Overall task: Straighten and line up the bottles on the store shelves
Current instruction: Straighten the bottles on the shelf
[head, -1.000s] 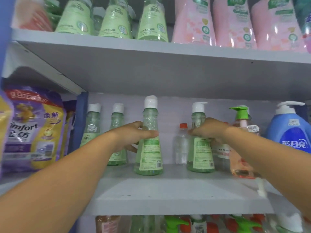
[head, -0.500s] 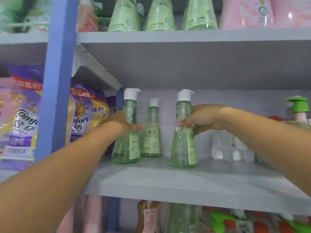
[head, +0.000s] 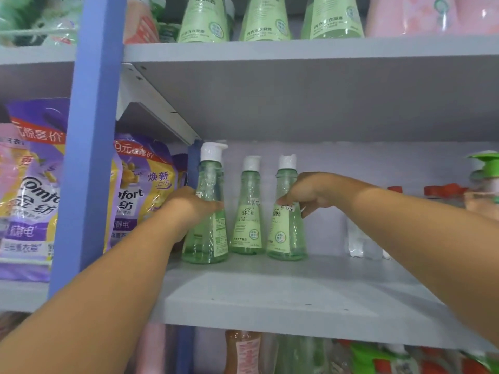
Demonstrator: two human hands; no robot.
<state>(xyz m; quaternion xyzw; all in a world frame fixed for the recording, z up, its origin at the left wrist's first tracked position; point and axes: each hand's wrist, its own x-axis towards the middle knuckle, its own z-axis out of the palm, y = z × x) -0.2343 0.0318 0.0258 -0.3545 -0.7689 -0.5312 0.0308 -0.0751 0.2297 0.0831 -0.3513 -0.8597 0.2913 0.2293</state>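
Bottles on the middle grey shelf [head: 270,298]: three green pump bottles with white caps stand upright in a near row at the shelf's left end, close to the back wall. Left green bottle [head: 208,211] sits slightly forward of the other two, label turned to the right side; the left hand [head: 189,205] grips it at mid-body, fingers curled round from the left, thumb across the front. Middle green bottle [head: 247,211] stands just beside it, label facing front, untouched by either hand. Right green bottle [head: 286,220] stands just right of the middle one; the right hand [head: 305,191] holds it at the neck and shoulder, thumb on the front near a small price sticker reading 12.00, fingers wrapped behind. Both forearms reach in from the bottom edge. To the right on the same shelf, well apart: clear bottles with red caps [head: 361,238], blurred, and a bottle with a green pump head [head: 483,163] at the frame edge. Blue upright post [head: 89,157] on the left; purple and yellow Comfort refill pouches [head: 140,184] behind and beside it. Upper shelf carries green-labelled bottles [head: 264,20] and pink bottles [head: 421,14]. Lower shelf contents are blurred.
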